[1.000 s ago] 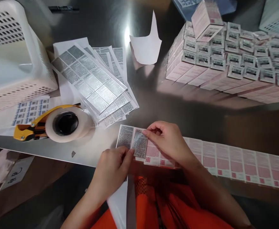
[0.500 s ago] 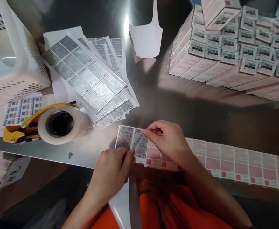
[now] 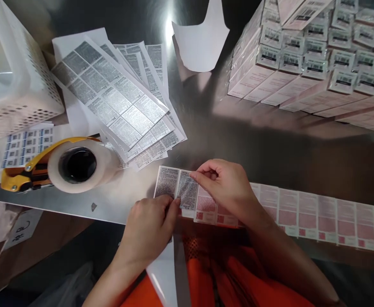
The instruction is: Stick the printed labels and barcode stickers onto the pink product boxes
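While both hands are working at the tabletop (image 3: 270, 149) edge | left hand (image 3: 148, 230) is pinching a printed label (image 3: 187, 194) | right hand (image 3: 227, 187) is pressing it onto the pink box row (image 3: 317, 213) | labelling step; next calls for square alignment.

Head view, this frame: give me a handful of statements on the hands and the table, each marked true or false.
1. Both hands, left hand and right hand, touch the printed label. True.
2. The tape dispenser lies right of the hands. False: it lies to their left.
3. The row of pink boxes runs along the near table edge. True.
4. The label sheets are stacked inside the white basket. False: they are fanned out on the table beside it.
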{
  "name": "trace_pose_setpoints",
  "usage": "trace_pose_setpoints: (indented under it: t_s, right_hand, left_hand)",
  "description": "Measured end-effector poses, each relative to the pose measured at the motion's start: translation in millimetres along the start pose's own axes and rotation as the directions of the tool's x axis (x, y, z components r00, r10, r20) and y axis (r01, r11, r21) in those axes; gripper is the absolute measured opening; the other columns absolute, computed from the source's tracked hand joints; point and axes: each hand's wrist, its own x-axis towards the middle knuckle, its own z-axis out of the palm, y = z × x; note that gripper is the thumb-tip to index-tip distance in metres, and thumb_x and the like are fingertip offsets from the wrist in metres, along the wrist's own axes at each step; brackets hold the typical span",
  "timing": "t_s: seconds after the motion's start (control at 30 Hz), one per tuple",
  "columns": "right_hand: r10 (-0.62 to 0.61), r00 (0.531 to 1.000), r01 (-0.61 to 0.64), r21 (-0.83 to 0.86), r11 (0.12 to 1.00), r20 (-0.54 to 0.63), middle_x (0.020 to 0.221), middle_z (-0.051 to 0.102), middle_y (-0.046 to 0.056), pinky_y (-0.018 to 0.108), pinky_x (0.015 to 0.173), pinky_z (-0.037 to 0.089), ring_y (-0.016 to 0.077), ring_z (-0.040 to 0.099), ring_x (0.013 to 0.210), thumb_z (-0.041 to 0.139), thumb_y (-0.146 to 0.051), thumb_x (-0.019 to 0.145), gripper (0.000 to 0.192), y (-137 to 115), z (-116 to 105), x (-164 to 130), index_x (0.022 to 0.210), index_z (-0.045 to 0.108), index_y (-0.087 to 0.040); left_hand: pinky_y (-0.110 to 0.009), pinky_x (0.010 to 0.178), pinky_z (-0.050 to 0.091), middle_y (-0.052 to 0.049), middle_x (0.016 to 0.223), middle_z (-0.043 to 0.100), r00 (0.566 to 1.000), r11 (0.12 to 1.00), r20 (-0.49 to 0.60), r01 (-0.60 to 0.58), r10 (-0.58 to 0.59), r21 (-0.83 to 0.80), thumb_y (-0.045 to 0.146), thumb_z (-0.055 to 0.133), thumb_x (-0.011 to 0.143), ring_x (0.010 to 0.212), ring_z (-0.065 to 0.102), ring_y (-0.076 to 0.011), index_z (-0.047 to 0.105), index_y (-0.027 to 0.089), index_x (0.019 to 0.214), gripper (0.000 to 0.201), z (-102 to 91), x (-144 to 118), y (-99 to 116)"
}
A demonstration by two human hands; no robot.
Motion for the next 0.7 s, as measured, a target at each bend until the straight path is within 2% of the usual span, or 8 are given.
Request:
trace_pose_setpoints:
  t_s: [0.27, 0.7]
  right_hand:
    - [0.005, 1.000, -0.005, -0.009, 1.000, -0.001, 0.070, 0.070, -0.001, 0.027, 0.059, 0.038, 0.0141, 0.059, 0.063, 0.071, -0.038, 0.086, 0.020, 0.2, 0.4, -0.8, 0.073, 0.070, -0.022]
    - [0.039, 0.999, -0.039, 0.005, 0.999, -0.026, 0.072, 0.069, -0.001, 0.029, 0.060, 0.039, 0.0145, 0.059, 0.065, 0.075, -0.037, 0.082, 0.017, -0.5, 2.0, -0.7, 0.073, 0.070, -0.023]
  left_hand:
    - [-0.031, 0.063, 0.031, -0.007, 0.071, 0.070, 1.000, 1.000, 0.018, 0.024, -0.024, 0.012, 0.042, 0.037, 0.099, 0.066, 0.062, -0.0212, 0.062, 0.022, 0.069, 0.044, -0.5, 1.3, 2.5]
    - [-0.030, 0.059, 0.029, -0.005, 0.064, 0.069, 1.000, 1.000, -0.020, -0.011, 0.010, -0.028, 0.041, 0.040, 0.098, 0.061, 0.060, -0.0189, 0.064, 0.021, 0.066, 0.044, -1.1, 1.6, 1.7]
